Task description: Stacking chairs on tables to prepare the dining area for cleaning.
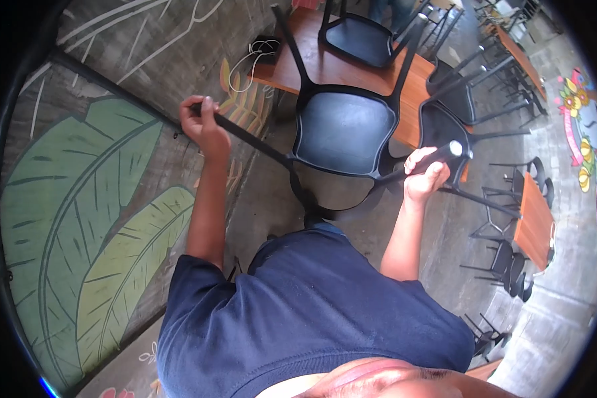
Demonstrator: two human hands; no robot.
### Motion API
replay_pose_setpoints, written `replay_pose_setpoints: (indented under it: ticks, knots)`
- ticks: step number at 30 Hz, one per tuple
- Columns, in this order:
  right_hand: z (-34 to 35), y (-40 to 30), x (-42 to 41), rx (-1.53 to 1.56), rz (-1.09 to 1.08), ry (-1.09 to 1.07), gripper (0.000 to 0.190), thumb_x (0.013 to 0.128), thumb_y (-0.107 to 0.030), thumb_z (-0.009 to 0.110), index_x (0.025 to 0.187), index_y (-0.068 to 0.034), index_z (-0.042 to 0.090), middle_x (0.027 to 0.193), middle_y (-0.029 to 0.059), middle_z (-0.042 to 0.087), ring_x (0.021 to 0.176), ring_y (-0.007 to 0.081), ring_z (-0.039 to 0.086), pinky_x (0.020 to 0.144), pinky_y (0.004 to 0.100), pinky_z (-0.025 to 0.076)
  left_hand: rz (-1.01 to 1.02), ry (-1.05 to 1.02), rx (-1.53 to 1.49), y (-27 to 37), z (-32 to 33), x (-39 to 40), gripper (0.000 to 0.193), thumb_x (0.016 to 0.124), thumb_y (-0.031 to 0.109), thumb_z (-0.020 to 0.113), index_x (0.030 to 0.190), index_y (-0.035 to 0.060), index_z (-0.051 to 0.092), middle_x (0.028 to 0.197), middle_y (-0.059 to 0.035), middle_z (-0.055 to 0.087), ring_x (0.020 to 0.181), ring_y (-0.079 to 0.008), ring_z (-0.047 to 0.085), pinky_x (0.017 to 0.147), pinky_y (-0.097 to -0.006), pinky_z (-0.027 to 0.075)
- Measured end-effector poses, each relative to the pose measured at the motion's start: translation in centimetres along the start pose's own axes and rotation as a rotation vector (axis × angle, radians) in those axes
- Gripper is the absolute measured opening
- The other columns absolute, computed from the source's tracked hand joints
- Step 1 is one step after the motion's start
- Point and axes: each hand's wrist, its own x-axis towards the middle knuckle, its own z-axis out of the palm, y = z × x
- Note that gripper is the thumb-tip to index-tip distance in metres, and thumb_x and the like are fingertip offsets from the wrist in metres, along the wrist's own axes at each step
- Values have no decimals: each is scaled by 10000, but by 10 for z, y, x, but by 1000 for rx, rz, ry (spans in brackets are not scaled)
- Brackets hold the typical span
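Right before me is a black plastic chair (346,132), upside down with the underside of its seat facing up. My left hand (206,127) is closed around one of its legs, near the leg's end. Another leg on the near side is gripped by my right hand (425,176), with its pale round tip sticking out past my fingers. Two more legs point up and away on the far side. The open-framed backrest hangs down close to my waist. Behind the chair is a brown wooden table (298,52); whether the seat rests on its edge I cannot tell.
Another upturned chair (358,40) lies on the table, and more black chairs (447,124) crowd its right side. A white cable (239,74) hangs at the table's left corner. A wall painted with leaves (79,214) runs along my left. Farther right stands another wooden table (535,221) with chairs.
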Motion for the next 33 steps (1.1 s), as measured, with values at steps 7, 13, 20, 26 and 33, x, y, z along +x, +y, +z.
replay_pose_setpoints:
  ticks: [7, 13, 20, 26, 33]
  knots:
    - [-39, 97, 8, 128, 117, 10, 662, 800, -713, 425, 756, -53, 457, 614, 49, 460, 504, 138, 455, 431, 235, 367, 96, -210, 149, -72, 49, 31, 47, 936, 98, 398, 957, 65, 424, 796, -37, 433, 709, -126, 445, 773, -329, 436]
    - [-49, 149, 21, 128, 48, 51, 687, 849, -689, 321, 721, -23, 434, 617, 71, 480, 542, 154, 485, 524, 271, 412, 172, -312, 303, -118, 77, 43, 88, 974, 133, 365, 947, 55, 396, 801, -29, 421, 726, -104, 449, 711, -261, 403]
    - [-62, 170, 28, -21, 81, -35, 717, 810, -735, 325, 877, -30, 434, 751, 96, 503, 685, 204, 526, 697, 356, 453, 85, -341, 689, -130, 92, 46, 273, 918, 193, 490, 1110, 33, 379, 912, -98, 496, 824, -185, 532, 790, -342, 440]
    - [-55, 183, 9, -377, 117, -8, 570, 953, -489, 332, 1051, 49, 492, 1086, 162, 527, 1008, 269, 513, 904, 394, 400, 70, -362, 1372, -73, 19, -14, 747, 833, 372, 527, 1441, 146, 155, 1300, -199, 425, 1226, -381, 378, 990, -523, 326]
    - [-31, 186, -157, -794, 1150, -1067, 404, 859, -425, 561, 1081, -88, 531, 902, 24, 558, 712, 114, 498, 589, 232, 366, -898, 45, 1288, 29, -147, -357, 619, 822, 394, 522, 1339, 82, 389, 1258, -182, 508, 1160, -318, 497, 953, -467, 397]
